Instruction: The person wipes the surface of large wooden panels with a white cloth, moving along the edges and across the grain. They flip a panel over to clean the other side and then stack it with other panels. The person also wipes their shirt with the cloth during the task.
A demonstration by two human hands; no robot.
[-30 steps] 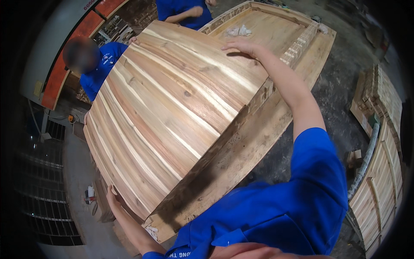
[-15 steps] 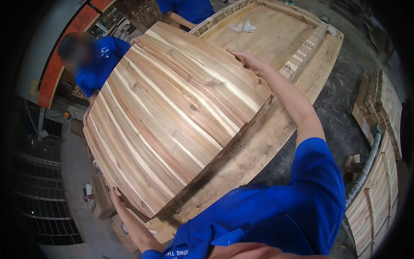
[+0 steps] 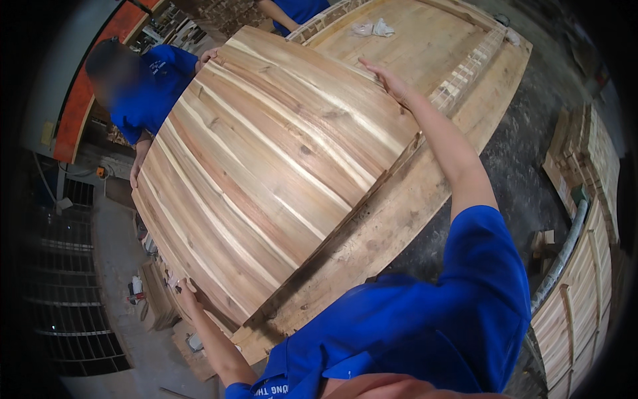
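A broad wooden panel [image 3: 266, 153] of light and reddish-brown strips fills the middle of the view, over a larger wooden table. My left hand [image 3: 188, 290] grips its near left edge, with the fingertips partly hidden at the rim. On the opposite edge, at the right, my right hand [image 3: 393, 85] holds the panel, its fingers stretched along the side and the palm against it. A co-worker in a blue shirt [image 3: 163, 83] holds the far left side, one hand [image 3: 209, 56] at the far corner and another hand [image 3: 138, 169] lower down.
Under and beyond the panel lies the wooden table [image 3: 372, 246], with a raised frame of small blocks [image 3: 468, 70] and a crumpled white plastic bag [image 3: 382, 28]. Stacked boards [image 3: 581, 159] stand at the right. Another person's blue sleeve [image 3: 299, 10] shows at the top.
The panel has shifted slightly to the right and away from me, and both my hands have moved with it. The co-worker still holds the far left side.
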